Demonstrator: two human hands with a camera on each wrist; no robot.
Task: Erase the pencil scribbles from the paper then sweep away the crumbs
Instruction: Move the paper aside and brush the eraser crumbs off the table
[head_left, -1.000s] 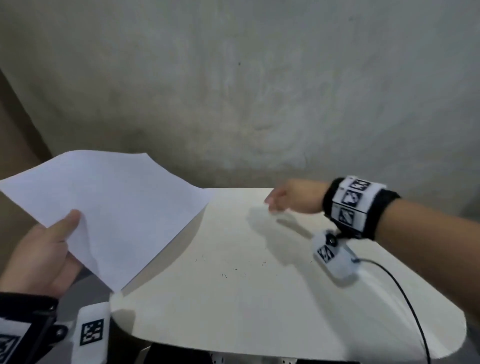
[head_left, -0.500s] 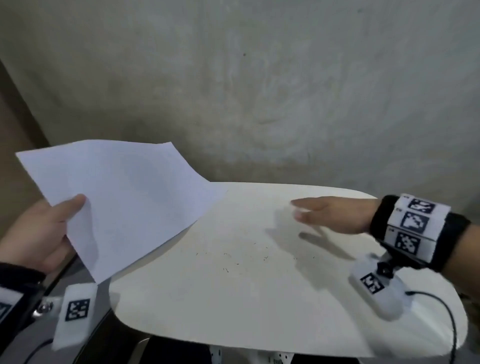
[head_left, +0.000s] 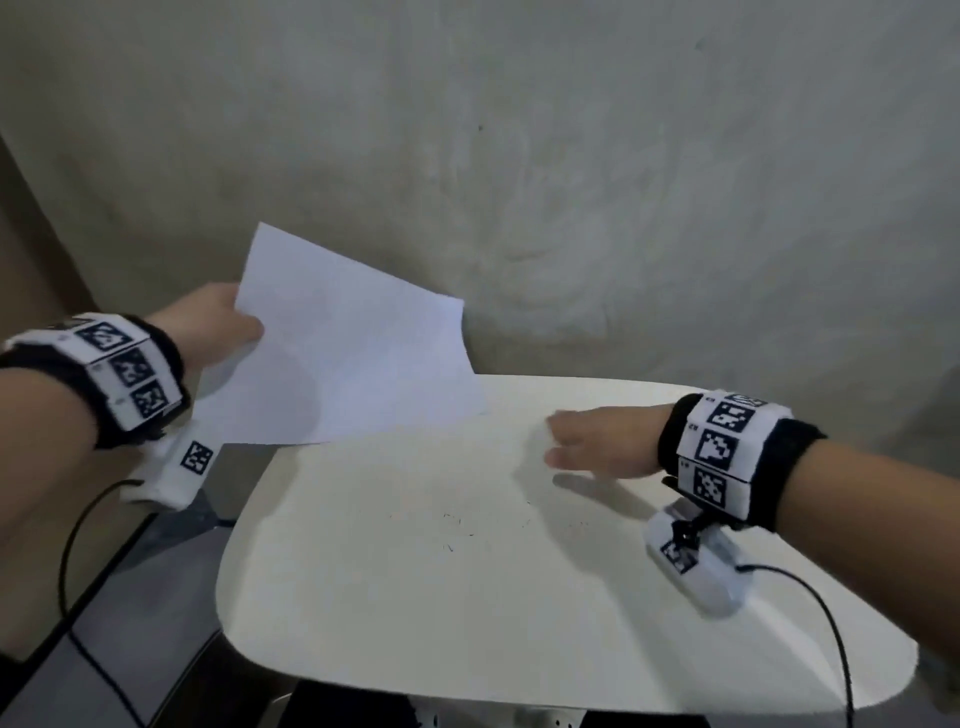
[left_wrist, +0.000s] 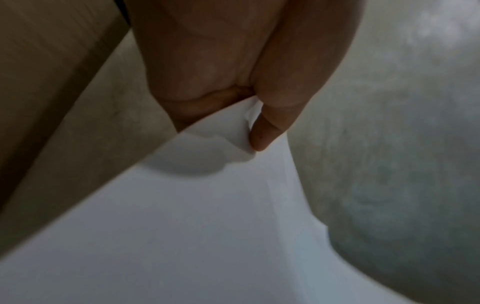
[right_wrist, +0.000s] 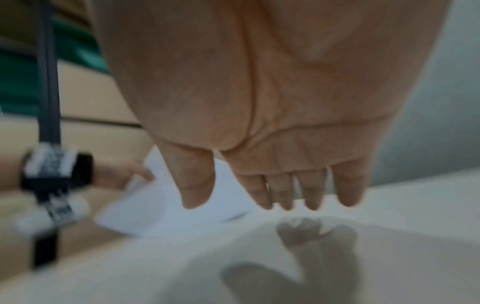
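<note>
The left hand (head_left: 210, 325) pinches a white sheet of paper (head_left: 348, 358) by its left edge and holds it lifted and tilted off the far-left side of the white table (head_left: 415, 623), its right corner overhanging the tabletop. The right hand (head_left: 602, 441), fingers straight and pointing left, is low over the far right part of the table, casting a shadow just beneath it. A few dark crumbs (head_left: 457, 530) lie scattered near the table's middle, well apart from the paper and nearer the right hand.
</note>
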